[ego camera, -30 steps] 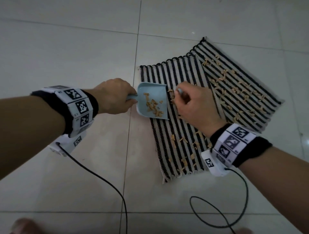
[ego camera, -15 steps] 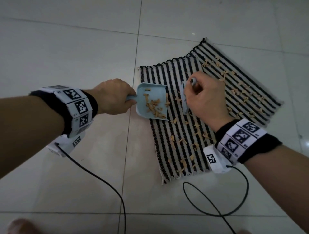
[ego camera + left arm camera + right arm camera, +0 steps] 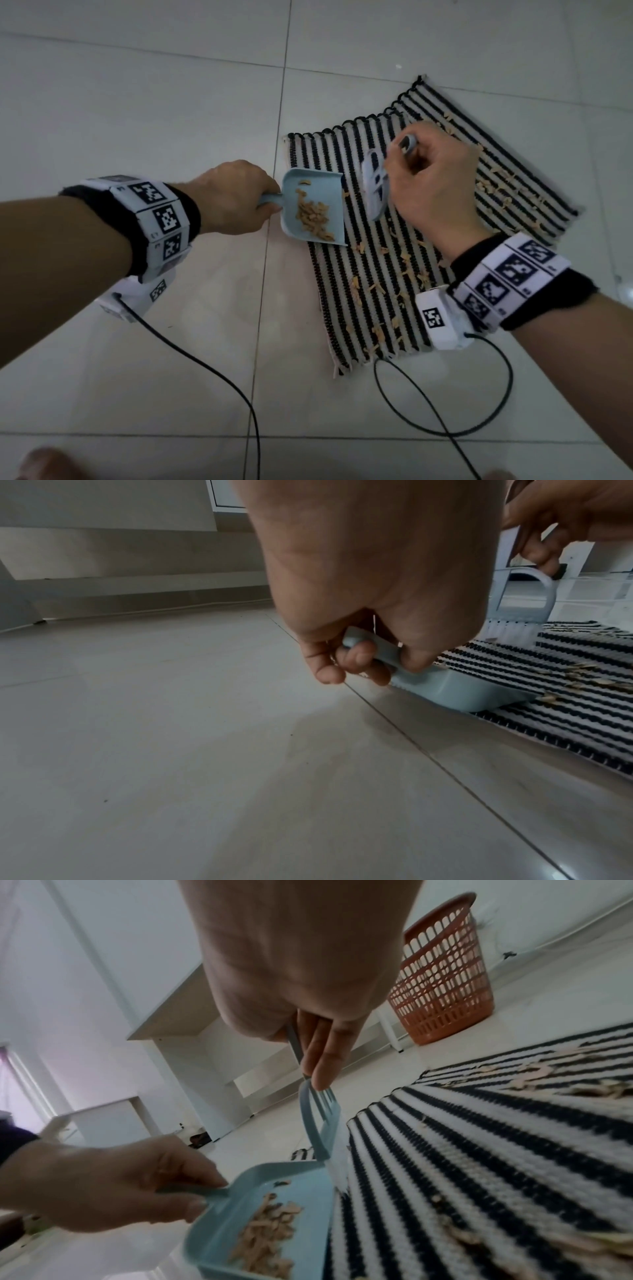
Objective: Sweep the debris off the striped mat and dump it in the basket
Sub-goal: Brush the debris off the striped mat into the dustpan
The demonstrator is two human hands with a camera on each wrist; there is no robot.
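The left hand (image 3: 233, 197) has its fingers wrapped round the handle of a pale blue dustpan (image 3: 313, 207), whose front edge sits on the left side of the striped mat (image 3: 383, 260), a heap of tan scraps (image 3: 313, 216) inside it. The right hand (image 3: 431, 186) grips a small blue brush (image 3: 375, 185) by its handle, bristles on the mat just beside the pan's mouth. More scraps are scattered across the mat. An orange basket (image 3: 441, 980) stands on the tiled floor (image 3: 137, 102) beyond the mat's far end
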